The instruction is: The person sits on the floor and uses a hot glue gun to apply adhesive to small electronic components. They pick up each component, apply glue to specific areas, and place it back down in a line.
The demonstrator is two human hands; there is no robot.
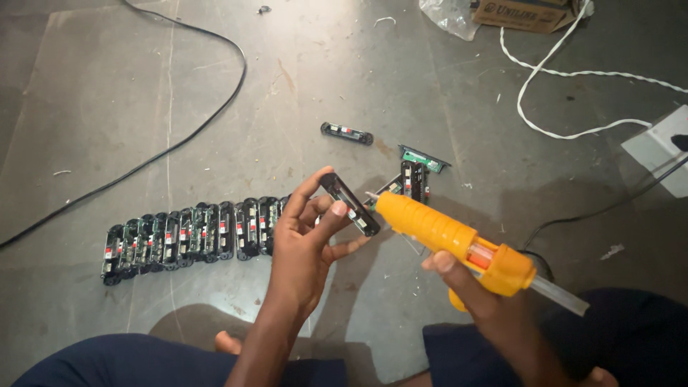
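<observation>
The person sat on the grey floor [107, 93] with both hands out in front. The left hand [304, 247] held a small black strip-shaped part [350, 205] up above the floor. Its fingers [309, 188] were closed around the part, thumb on top.

The right hand [476, 297] gripped the handle of an orange glue gun [451, 244], with its fingers wrapped tight. The tip of the gun sat just beside the lower end of the black part. I could not tell if they touched. A clear glue stick [562, 295] poked out of the back of the gun.

A long row of parts [193, 233] lay side by side on the floor, left of the left hand. One more black part [347, 132] lay alone further up the floor. A few other parts [417, 172] sat in a little pile behind the gun. A black cable [179, 140] ran across the far left of the floor. A white cord [552, 72] curled near the far right corner, by a cardboard box [527, 13].
</observation>
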